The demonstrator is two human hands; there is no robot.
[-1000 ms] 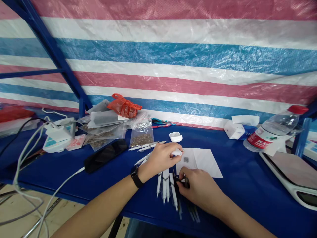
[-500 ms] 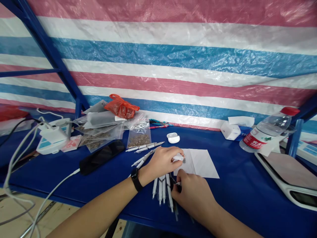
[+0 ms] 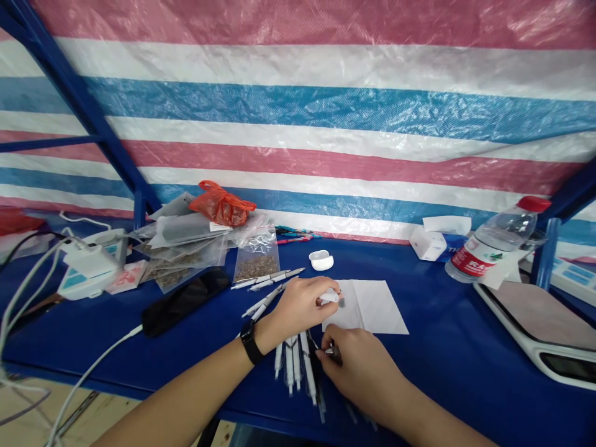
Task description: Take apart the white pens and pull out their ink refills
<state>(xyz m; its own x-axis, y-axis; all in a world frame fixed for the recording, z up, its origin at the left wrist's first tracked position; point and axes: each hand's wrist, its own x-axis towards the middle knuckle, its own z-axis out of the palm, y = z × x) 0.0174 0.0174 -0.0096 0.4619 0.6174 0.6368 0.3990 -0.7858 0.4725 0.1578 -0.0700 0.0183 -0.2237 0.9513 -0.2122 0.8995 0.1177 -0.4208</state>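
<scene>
I am seeing the row of pens (image 3: pixel 293 363) lying on the counter (image 3: pixel 442 360) near its front edge, the left grip (image 3: pixel 298 307) sitting over its far end and the right grip (image 3: pixel 358 366) at its right side. The sheet of paper (image 3: pixel 372 307) is lying behind the right grip, the earbud case (image 3: pixel 321 261) sitting behind that. The phone (image 3: pixel 186 301) is lying off left, the bottle (image 3: pixel 488 248) lying far right behind the scale (image 3: pixel 544 329).

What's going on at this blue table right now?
A person works with both bare hands at a blue table. The left hand pinches a small white piece at the edge of a sheet of white paper, next to some dark specks on it. The right hand pinches a small dark piece beside a row of white pens lying side by side near the table's front edge.
</scene>
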